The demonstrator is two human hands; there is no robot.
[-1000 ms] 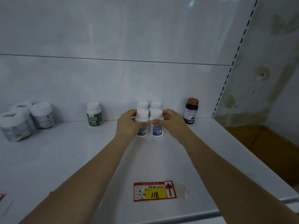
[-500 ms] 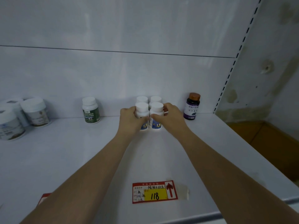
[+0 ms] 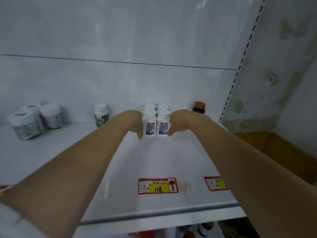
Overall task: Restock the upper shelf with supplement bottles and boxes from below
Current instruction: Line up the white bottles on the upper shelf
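Four white supplement bottles with blue labels stand in a two-by-two block at the back of the upper shelf [image 3: 154, 160]. The front pair are the left bottle [image 3: 149, 123] and the right bottle [image 3: 163, 124]; the rear pair [image 3: 156, 106] shows only its caps. My left hand [image 3: 133, 122] hangs just left of the front left bottle, fingers pointing down and relaxed, holding nothing. On the other side, my right hand [image 3: 178, 121] hangs the same way beside the front right bottle. I cannot tell whether the fingertips touch the bottles.
A green-labelled white bottle [image 3: 101, 115] stands to the left, and a dark bottle with a brown cap [image 3: 199, 107] to the right. Three white jars [image 3: 25, 126] sit at far left. Price tags [image 3: 157, 185] lie near the shelf's front edge [image 3: 154, 213]. Products [image 3: 197, 231] show on the shelf below.
Both hands have let go of the two front bottles and drawn apart to either side, fingers now hanging down. The bottles stay standing in front of the rear pair.
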